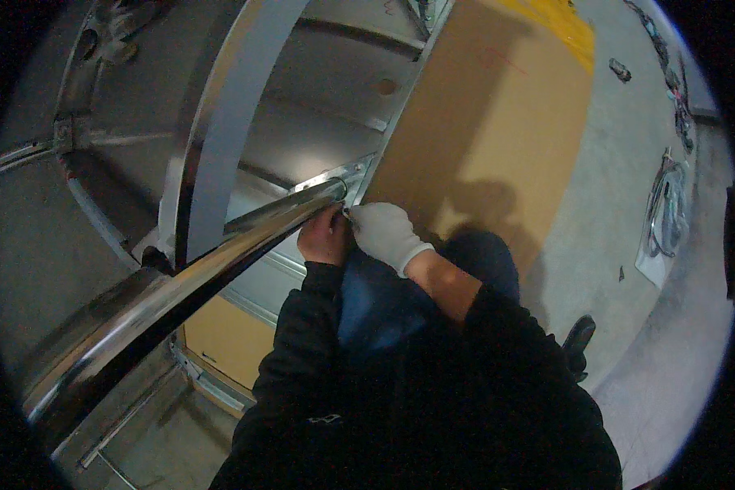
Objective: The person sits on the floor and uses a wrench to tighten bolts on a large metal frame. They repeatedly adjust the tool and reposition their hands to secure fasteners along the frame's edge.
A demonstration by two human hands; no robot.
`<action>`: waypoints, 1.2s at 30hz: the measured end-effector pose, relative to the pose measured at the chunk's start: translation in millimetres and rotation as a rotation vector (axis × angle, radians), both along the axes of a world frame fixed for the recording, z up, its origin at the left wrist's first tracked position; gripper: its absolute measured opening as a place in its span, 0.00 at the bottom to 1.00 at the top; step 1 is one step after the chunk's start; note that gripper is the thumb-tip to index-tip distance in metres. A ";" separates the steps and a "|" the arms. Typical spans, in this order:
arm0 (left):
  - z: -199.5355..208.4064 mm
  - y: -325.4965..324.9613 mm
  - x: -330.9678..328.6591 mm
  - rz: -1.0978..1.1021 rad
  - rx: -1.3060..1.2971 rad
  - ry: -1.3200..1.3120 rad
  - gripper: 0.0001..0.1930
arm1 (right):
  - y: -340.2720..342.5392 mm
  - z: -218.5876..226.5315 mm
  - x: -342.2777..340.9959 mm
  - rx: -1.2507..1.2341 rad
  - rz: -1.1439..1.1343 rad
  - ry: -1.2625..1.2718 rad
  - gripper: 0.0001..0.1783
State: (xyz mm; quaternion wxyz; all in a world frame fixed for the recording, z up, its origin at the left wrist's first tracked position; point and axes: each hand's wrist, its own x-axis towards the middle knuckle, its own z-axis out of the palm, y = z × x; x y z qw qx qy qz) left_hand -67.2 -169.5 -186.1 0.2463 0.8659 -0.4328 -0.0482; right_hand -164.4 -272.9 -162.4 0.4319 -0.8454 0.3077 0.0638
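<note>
A shiny metal tube [212,253] runs from the lower left up to a flat metal bracket plate [355,173] near the middle. Just below the tube's far end, my bare left hand [325,237] is closed, fingertips up by the tube. Right beside it my right hand [384,233], in a white knit glove, is curled into a closed grip. Its fingers meet those of the left hand near the plate. A tiny bright spot shows between the two hands, too small to name. Whatever either hand grips is hidden by the fingers.
A large brown cardboard sheet [474,122] with yellow tape lies under my knees. A tall curved metal panel edge [241,122] rises left of my hands. Coiled clear hose or cable [668,208] lies on the grey floor at right, near a small dark part [620,70].
</note>
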 end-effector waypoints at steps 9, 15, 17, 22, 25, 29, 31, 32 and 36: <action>7.5 5.3 11.4 -0.378 0.057 -0.163 0.14 | -4.6 3.9 -0.4 0.037 -0.010 -0.011 0.09; -4.7 9.1 32.4 -0.536 0.004 -0.231 0.13 | -9.2 3.2 -1.0 -0.024 0.067 -0.010 0.09; -5.0 7.4 29.9 -0.519 -0.011 -0.213 0.13 | -12.8 1.5 -2.0 -0.062 0.116 -0.007 0.09; -17.1 7.7 21.9 -0.409 -0.104 -0.218 0.14 | -28.9 5.6 -1.6 -0.159 0.246 -0.013 0.11; -18.5 6.2 11.3 -0.289 -0.105 -0.216 0.12 | -38.8 -4.0 1.1 -0.174 0.209 -0.045 0.09; -8.0 -3.4 -5.0 0.023 -0.043 0.000 0.08 | -56.1 -6.5 10.7 0.024 0.050 -0.086 0.14; 0.9 -10.0 -11.6 0.191 -0.019 0.184 0.08 | -58.3 -12.0 17.1 0.063 -0.023 -0.135 0.12; 4.1 -12.2 -12.3 0.206 -0.026 0.170 0.08 | -57.1 -14.2 20.1 0.083 -0.060 -0.158 0.11; 11.5 -20.9 -14.9 0.371 -0.058 0.276 0.10 | -41.6 -12.0 37.4 0.043 -0.244 -0.121 0.13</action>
